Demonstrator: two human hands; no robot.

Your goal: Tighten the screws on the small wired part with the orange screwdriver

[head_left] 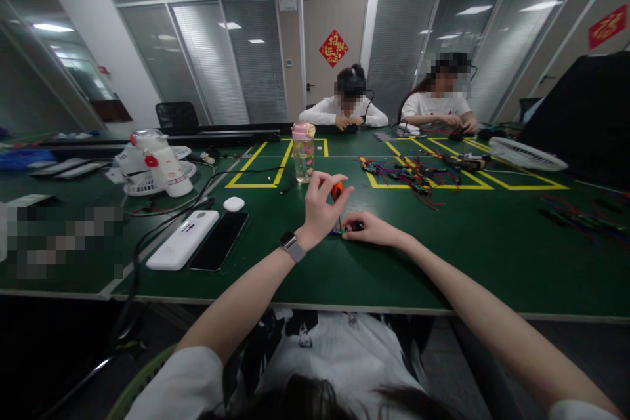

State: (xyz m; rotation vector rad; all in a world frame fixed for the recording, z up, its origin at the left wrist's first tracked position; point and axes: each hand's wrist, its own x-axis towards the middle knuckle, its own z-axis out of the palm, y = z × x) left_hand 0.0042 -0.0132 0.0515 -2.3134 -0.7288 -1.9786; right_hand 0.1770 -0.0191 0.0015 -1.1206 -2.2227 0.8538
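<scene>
My left hand (322, 207) is raised a little above the green table (443, 262), its fingers pinched on a small orange-handled tool (337, 191) whose thin shaft points down. My right hand (369, 228) rests flat-ish on the table just to the right, fingers pressed on a small dark part with coloured wires (344, 230) under the tool's tip. A grey watch (293, 246) sits on my left wrist.
A white power bank (182, 239) and a black phone (219, 241) lie to the left, a clear water bottle (303, 152) beyond my hands, a tangle of coloured wires (413, 175) at right. Two people sit across the table. White fans (157, 164) stand far left.
</scene>
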